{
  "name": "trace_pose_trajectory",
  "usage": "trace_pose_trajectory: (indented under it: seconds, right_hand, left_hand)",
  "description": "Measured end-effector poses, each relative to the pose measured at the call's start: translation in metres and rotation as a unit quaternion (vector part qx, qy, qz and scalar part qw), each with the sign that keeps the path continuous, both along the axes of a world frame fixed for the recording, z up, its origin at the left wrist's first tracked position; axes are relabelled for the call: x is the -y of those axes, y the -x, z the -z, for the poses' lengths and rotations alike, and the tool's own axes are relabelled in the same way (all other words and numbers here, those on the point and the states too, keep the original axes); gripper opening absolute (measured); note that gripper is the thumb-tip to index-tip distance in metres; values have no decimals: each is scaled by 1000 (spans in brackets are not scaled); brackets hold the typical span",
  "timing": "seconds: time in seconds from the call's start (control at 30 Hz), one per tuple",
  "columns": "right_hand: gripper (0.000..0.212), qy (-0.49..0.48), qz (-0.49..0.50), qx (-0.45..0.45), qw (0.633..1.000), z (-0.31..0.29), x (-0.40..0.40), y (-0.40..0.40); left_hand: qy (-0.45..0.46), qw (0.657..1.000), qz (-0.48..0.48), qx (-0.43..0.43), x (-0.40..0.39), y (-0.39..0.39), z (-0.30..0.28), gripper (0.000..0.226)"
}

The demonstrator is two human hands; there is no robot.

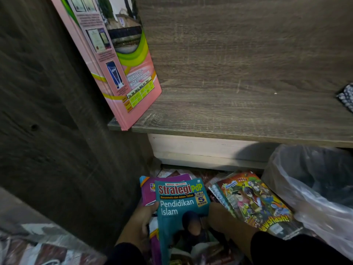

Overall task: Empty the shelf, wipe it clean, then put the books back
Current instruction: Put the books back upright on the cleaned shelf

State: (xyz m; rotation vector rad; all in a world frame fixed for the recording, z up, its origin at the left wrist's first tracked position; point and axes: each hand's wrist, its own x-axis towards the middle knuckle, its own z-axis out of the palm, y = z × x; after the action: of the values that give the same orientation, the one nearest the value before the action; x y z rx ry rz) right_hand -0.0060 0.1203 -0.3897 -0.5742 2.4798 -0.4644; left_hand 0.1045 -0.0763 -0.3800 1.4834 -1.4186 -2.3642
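The wooden shelf board (pixel 238 104) holds one pink book (pixel 122 60), upright and leaning against the left side panel. Below, on the floor, lies a pile of books. My left hand (pixel 138 224) grips the left edge of a teal book (pixel 181 207) and the purple book (pixel 150 190) under it. My right hand (pixel 227 222) reaches in at the teal book's right edge, beside a colourful comic book (pixel 256 201); its fingers are hidden under the books.
A bin lined with a clear plastic bag (pixel 313 184) stands at the right under the shelf. A dark patterned object (pixel 346 98) lies at the shelf's right edge. The dark wooden side panel (pixel 57 131) fills the left. Plastic-wrapped items (pixel 38 249) lie at bottom left.
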Motion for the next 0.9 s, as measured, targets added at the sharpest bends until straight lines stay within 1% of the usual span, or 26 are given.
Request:
trace_pose_trajectory:
  seconds: [0.1,0.2,0.23,0.3,0.33,0.37,0.4,0.47,0.53,0.6,0.67,0.7,0.8,0.83,0.9]
  right_hand:
    - [31,38,23,26,999,4,1,2]
    - [8,103,86,62,989,-7,11,-5]
    - [8,135,105,55,984,-12,15,-7]
    - [21,189,131,47,972,-33,20,-7]
    - [19,195,145,40,969,-43,22,-2]
    - [14,190,158,37,968,-49,23,6]
    - [7,168,162,21,972,-58,22,17]
    - [12,146,170,-17,974,-74,13,43]
    - [12,120,178,-48,976,-89,-9,67]
    - [24,50,166,-71,982,-97,-37,87]
    - [32,-26,140,-86,986,-92,-61,103]
    - [34,-53,136,-94,985,-91,-68,103]
    - [33,-80,161,-118,977,-86,-74,89]
    - [35,-97,166,-132,972,-85,-72,83]
    - [43,-159,141,-168,963,-81,-69,74]
  left_hand:
    - [45,999,-3,0,3,-5,6,24]
    - [68,996,-51,14,3,-6,9,25]
    - [69,996,-64,11,4,-6,11,26]
    - [71,994,-81,2,3,-4,13,27]
    - [70,994,-87,0,1,-4,11,26]
    - [75,993,-91,-4,1,-4,10,26]
    - [86,992,-90,-3,1,-3,10,29]
    - [102,991,-83,0,2,-1,9,31]
    - [103,991,-81,1,3,-1,10,34]
    - [100,991,-85,0,1,0,5,38]
    - [99,991,-89,-4,-4,-2,-3,34]
    - [101,991,-88,-11,-6,-3,-5,31]
    - [92,991,-92,-27,-8,-4,-3,34]
    - [98,990,-94,-36,-9,-4,-5,34]
    - [100,990,-86,-58,-9,-5,-11,30]
